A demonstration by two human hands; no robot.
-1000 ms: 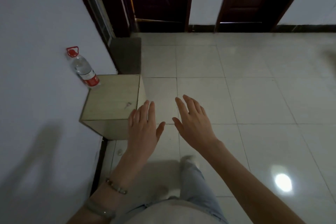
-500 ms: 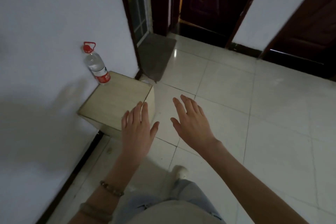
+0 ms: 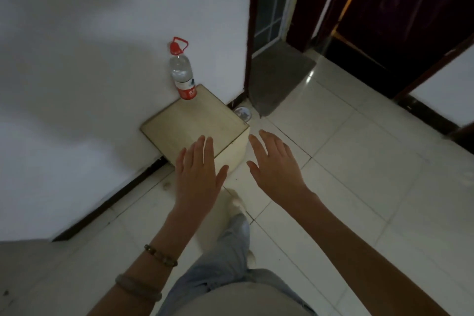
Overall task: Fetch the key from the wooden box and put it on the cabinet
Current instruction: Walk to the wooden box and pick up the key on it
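Observation:
A pale wooden box (image 3: 195, 123) stands on the tiled floor against the white wall, its lid closed. No key is visible. My left hand (image 3: 198, 174) hovers palm down over the box's near corner, fingers spread and holding nothing. My right hand (image 3: 275, 164) is held out flat just right of the box, above the floor, also with nothing in it. No cabinet can be seen.
A water bottle (image 3: 182, 74) with a red cap and label stands on the box's far corner by the wall. A small round object (image 3: 242, 112) lies on the floor behind the box. A grey doormat (image 3: 277, 74) and dark doors (image 3: 400, 15) are beyond.
The view has swung left and closer to the box, which now sits nearer the centre. Both hands stay spread and empty, the left now over the box's near corner.

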